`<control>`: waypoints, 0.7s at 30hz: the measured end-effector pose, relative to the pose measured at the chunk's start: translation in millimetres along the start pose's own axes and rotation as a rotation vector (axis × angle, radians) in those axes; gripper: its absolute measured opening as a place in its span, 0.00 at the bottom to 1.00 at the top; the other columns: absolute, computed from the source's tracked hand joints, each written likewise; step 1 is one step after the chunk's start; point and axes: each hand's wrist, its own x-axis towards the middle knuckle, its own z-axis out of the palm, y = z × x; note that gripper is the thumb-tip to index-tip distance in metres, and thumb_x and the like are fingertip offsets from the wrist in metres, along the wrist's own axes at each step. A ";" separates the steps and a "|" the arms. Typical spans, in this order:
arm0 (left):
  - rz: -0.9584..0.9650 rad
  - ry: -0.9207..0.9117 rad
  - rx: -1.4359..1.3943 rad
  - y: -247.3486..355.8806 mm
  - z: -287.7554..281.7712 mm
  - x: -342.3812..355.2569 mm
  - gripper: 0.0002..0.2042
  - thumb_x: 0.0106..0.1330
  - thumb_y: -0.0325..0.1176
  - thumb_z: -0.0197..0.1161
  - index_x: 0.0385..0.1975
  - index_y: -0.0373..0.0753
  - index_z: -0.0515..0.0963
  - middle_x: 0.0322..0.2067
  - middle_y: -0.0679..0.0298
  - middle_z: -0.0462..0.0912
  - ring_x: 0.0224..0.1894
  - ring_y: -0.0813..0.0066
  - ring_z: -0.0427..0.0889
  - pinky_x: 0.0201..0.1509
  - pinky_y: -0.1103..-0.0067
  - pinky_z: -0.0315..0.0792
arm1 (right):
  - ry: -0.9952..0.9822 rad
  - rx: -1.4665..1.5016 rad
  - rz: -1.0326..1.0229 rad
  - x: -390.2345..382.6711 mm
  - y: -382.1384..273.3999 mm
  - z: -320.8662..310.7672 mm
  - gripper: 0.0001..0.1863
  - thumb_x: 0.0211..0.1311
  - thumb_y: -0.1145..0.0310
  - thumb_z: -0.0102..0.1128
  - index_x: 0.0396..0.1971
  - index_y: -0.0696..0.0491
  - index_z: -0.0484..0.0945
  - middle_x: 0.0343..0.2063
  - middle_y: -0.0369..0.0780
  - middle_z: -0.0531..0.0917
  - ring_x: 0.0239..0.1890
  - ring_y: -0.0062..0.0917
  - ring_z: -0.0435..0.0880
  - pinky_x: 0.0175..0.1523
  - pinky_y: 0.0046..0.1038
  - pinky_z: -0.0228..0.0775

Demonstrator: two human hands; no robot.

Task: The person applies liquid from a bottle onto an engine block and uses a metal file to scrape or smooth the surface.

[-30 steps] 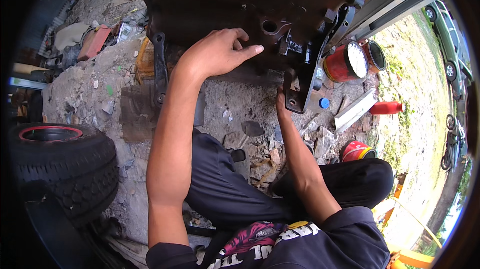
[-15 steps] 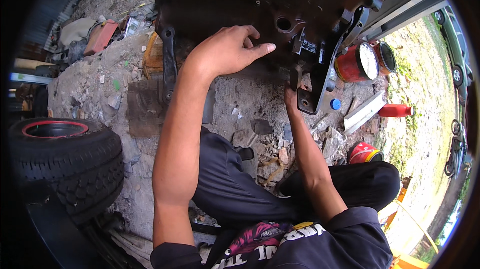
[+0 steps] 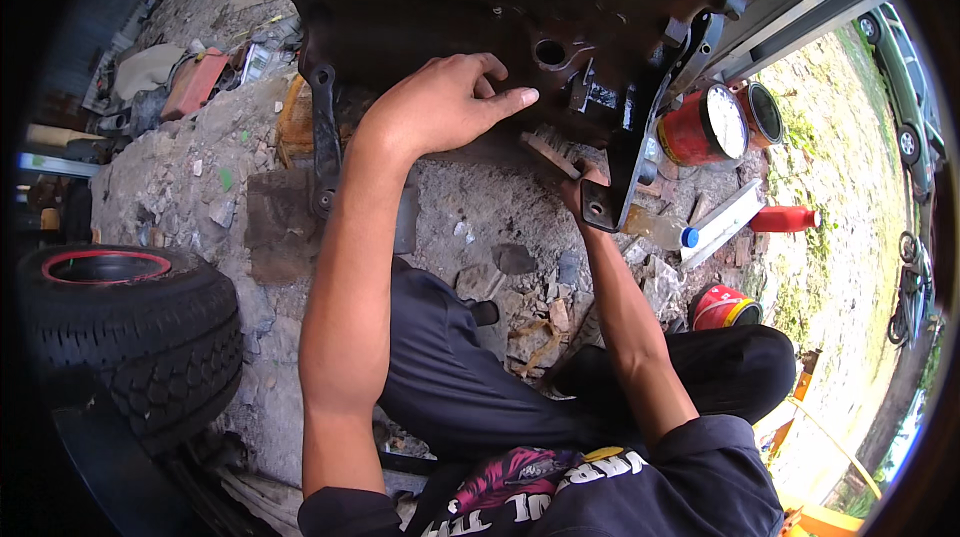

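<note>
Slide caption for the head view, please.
Bare left hand at a dark, blocky metal engine part; right hand holding a brown, bar-shaped brush.

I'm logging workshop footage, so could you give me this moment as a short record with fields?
Main object: large dark metal block
Left hand: loosely curled in front of the block, thumb out; contact unclear
Right hand: partly hidden behind a dark bracket, holding what looks like a brush
Left side: tyre with red-edged rim
Right side: red tin, clear bottle with blue cap, red bottle
Ground: dirt and rubble
</note>
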 end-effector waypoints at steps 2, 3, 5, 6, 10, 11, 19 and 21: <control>-0.022 -0.024 -0.021 -0.9 0.6 2.7 0.33 0.61 0.57 0.65 0.51 0.30 0.77 0.39 0.50 0.85 0.40 0.64 0.84 0.47 0.73 0.77 | -0.057 -0.147 -0.015 6.5 -21.0 11.2 0.18 0.47 0.63 0.64 0.39 0.56 0.84 0.33 0.54 0.84 0.40 0.50 0.84 0.45 0.43 0.76; -0.033 -0.031 -0.026 -1.4 -0.5 3.9 0.33 0.61 0.57 0.65 0.51 0.30 0.77 0.39 0.50 0.85 0.40 0.64 0.84 0.47 0.73 0.77 | -0.106 -0.178 -0.007 7.6 -32.9 18.2 0.19 0.46 0.63 0.64 0.39 0.56 0.83 0.32 0.56 0.83 0.40 0.51 0.83 0.45 0.43 0.76; 0.022 -0.031 0.008 5.9 4.9 9.0 0.34 0.60 0.59 0.64 0.51 0.31 0.78 0.40 0.49 0.85 0.41 0.62 0.85 0.48 0.72 0.77 | -0.043 -0.091 -0.021 6.1 -12.2 36.0 0.19 0.44 0.63 0.65 0.37 0.57 0.84 0.31 0.57 0.83 0.39 0.50 0.84 0.45 0.44 0.76; 0.005 -0.034 0.013 1.8 5.2 6.0 0.35 0.59 0.61 0.63 0.51 0.31 0.78 0.39 0.49 0.85 0.42 0.60 0.85 0.48 0.71 0.77 | -0.057 -0.143 -0.108 -6.6 -11.6 40.5 0.18 0.44 0.63 0.65 0.36 0.58 0.84 0.30 0.58 0.83 0.38 0.50 0.84 0.44 0.44 0.76; 0.018 -0.010 0.005 -4.7 3.6 9.1 0.35 0.59 0.63 0.62 0.50 0.33 0.79 0.37 0.50 0.85 0.41 0.59 0.86 0.46 0.71 0.77 | -0.164 -0.316 -0.393 -23.9 40.7 13.8 0.18 0.45 0.61 0.65 0.38 0.53 0.81 0.34 0.49 0.83 0.38 0.45 0.83 0.43 0.42 0.76; 0.004 -0.003 -0.002 -8.9 1.8 6.4 0.34 0.59 0.62 0.62 0.50 0.33 0.80 0.37 0.50 0.85 0.40 0.60 0.86 0.46 0.71 0.77 | -0.237 -0.336 -0.443 -30.3 44.0 1.5 0.19 0.46 0.59 0.65 0.40 0.49 0.80 0.38 0.46 0.83 0.41 0.43 0.82 0.46 0.40 0.76; 0.031 -0.086 0.060 15.5 13.0 7.6 0.30 0.63 0.54 0.64 0.50 0.29 0.77 0.37 0.54 0.84 0.39 0.70 0.82 0.48 0.75 0.75 | -0.859 -0.976 -0.696 20.6 43.5 -134.1 0.09 0.52 0.60 0.63 0.30 0.50 0.80 0.27 0.40 0.84 0.37 0.35 0.84 0.50 0.39 0.69; 0.072 -0.149 0.089 21.3 32.1 13.0 0.30 0.63 0.54 0.64 0.50 0.29 0.77 0.38 0.52 0.85 0.39 0.67 0.83 0.47 0.74 0.76 | -0.672 -0.901 -0.865 27.7 57.1 -157.7 0.13 0.54 0.56 0.64 0.32 0.49 0.78 0.30 0.37 0.83 0.43 0.31 0.82 0.55 0.35 0.64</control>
